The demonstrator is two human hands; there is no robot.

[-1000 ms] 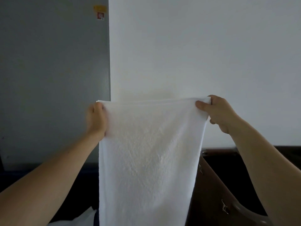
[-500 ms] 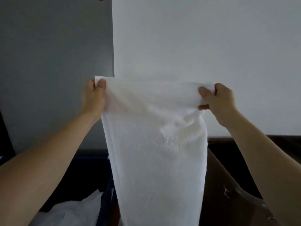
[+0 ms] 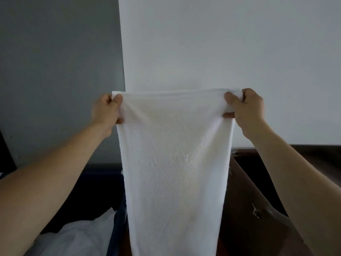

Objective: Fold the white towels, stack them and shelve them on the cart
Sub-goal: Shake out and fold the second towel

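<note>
While stretched level at mid-frame, hanging flat and lengthwise down past the bottom edge: white towel [image 3: 175, 163]. Pinching its upper left corner, left hand [image 3: 106, 112], grip clenched on the cloth, thumb in front. Pinching its upper right corner, right hand [image 3: 247, 109], grip likewise clenched on the towel, thumb in front. At lower left of the frame, crumpled white fabric [image 3: 79, 237] against dark blue. At lower right, dark brown panel [image 3: 245, 209] with small metal clips. Behind, white wall [image 3: 221, 43] and grey wall [image 3: 55, 71].
</note>
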